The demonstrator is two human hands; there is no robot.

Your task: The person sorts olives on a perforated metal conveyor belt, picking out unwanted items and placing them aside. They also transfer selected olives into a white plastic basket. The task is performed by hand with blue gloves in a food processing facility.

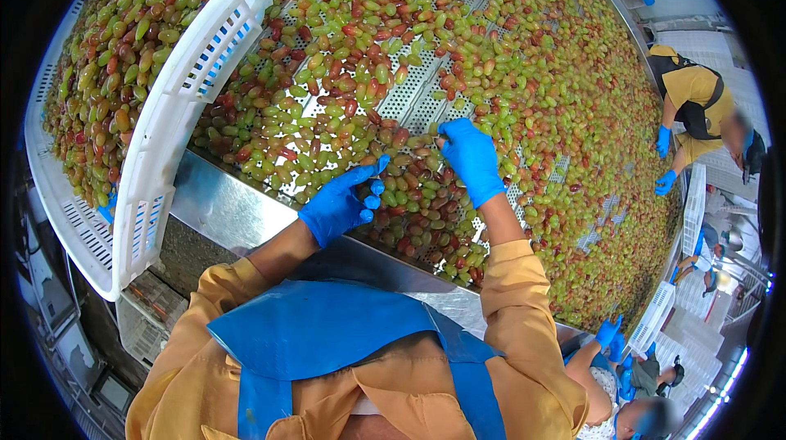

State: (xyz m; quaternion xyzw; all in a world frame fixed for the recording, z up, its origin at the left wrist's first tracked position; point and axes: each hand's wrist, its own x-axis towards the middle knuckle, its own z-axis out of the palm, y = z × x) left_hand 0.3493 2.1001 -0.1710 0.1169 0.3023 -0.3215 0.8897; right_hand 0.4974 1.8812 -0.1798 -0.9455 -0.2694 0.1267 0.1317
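My left hand (pixel 338 203), in a blue glove, is held just over the near edge of a perforated metal surface (pixel 424 87). Its fingers are apart and half curled, and nothing shows in them. To its right, my gloved right hand (pixel 471 160) is low among loose red and green grapes (pixel 368 65), fingertips drawn together; whether a grape is between them is hidden. Grapes cover much of the perforated surface, with metal showing through in patches. A white plastic crate (pixel 156 108), heaped with more grapes (pixel 116 78), stands tilted at my left.
A smooth metal rim (pixel 245 200) runs between my body and the grapes. Across the surface a person in yellow (pixel 700 90) reaches toward the grapes with gloved hands. Another person (pixel 599 378) works at the lower right, near white crates (pixel 654 317) along the edge.
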